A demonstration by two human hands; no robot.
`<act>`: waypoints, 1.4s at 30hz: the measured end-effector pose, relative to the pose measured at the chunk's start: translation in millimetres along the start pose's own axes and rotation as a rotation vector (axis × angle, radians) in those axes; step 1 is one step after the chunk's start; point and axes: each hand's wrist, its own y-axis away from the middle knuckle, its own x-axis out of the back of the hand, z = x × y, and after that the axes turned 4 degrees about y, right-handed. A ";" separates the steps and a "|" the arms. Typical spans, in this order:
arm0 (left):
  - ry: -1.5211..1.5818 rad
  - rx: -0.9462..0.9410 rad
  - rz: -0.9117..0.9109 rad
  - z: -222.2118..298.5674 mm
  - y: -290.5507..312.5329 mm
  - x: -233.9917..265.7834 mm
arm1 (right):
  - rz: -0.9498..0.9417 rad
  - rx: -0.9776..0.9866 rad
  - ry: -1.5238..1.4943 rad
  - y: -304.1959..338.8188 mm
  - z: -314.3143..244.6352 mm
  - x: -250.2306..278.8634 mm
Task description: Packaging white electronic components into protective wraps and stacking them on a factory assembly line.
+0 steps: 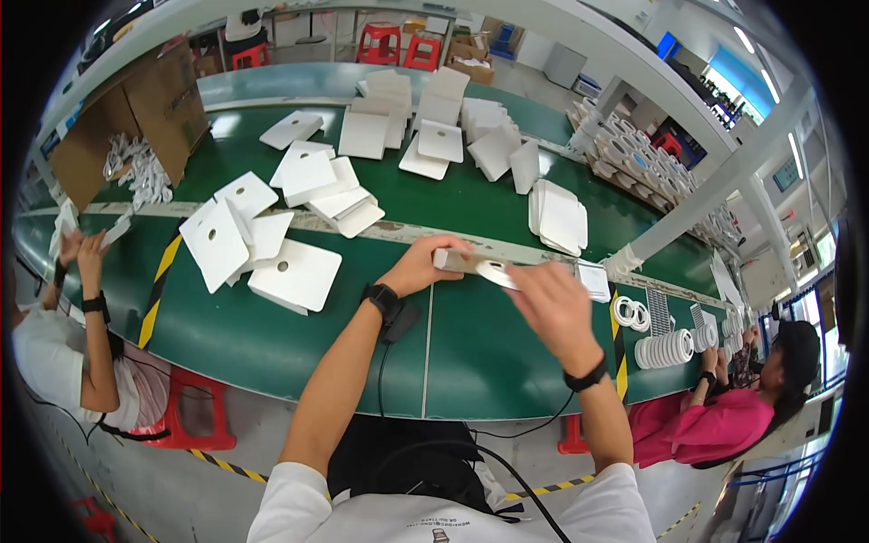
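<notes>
My left hand grips a thin white box by its left end, above the near part of the green table. Between the fingers of my right hand is a white ring-shaped disc, tilted beside the box's right end. The right hand is slightly blurred. Whether the disc touches the box, I cannot tell. Left of my left hand lies a loose pile of flat white boxes, several with a small round hole. A neat stack of white square pieces sits beyond my right hand.
More white boxes are heaped at the back. A cardboard box with white cables stands far left. White rings are stacked at right, near a person in pink. Another person works at left. A slanted white post rises right.
</notes>
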 end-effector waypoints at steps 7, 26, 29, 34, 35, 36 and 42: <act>0.146 -0.011 0.001 -2.7 0.2 -3.8 | 0.075 -0.036 -0.027 2.3 -2.6 -25.9; -0.039 -0.001 0.079 -62.7 2.7 2.5 | 0.054 0.180 -0.690 -158.7 -103.0 -69.0; 1.197 0.083 0.398 -60.6 -9.1 -6.3 | 0.234 0.368 -0.714 -228.8 -157.5 -112.2; 0.481 0.026 -0.074 -76.6 -26.5 2.9 | 0.139 0.603 -0.691 -292.4 -233.7 -192.8; 0.512 -0.019 -0.045 -73.1 -27.6 -7.6 | 0.065 0.676 -0.638 -295.0 -225.4 -209.3; 0.538 -0.053 0.023 -75.4 -20.1 -5.0 | 0.063 0.667 -0.641 -295.6 -221.8 -219.2; 0.427 -0.082 0.029 -173.7 -39.2 -7.2 | -0.001 0.193 -0.666 -299.8 -142.9 -271.4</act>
